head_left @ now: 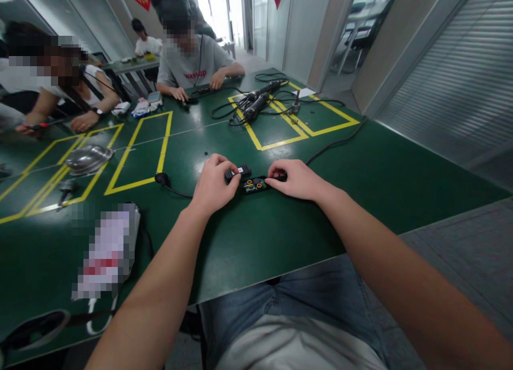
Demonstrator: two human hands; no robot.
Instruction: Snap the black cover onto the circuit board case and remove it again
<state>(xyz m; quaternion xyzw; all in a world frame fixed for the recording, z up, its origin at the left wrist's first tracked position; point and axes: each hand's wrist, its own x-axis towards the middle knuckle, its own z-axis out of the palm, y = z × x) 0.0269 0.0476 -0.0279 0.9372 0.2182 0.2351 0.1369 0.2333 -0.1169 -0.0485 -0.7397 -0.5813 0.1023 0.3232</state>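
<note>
In the head view, an open black case (249,191) lies on the green table between my hands, showing a circuit board (255,185) with orange rings. My left hand (214,184) is closed, thumb and fingers pinching a black ribbed cover (245,170) just behind the case's left end. Curled fingers of my right hand (294,179) grip the right end of the case, where a black cable (336,142) runs off behind the hand. Exactly what lies under the right fingers is hidden. A black plug (162,179) on a cord lies left of my left hand.
Yellow tape outlines mark the green table (417,183). Tangled black cables with dark handles (256,104) lie beyond my hands. A shiny metal bowl-like part (88,159) and a blurred pale device (108,247) are at left. A co-worker (196,65) works across the table.
</note>
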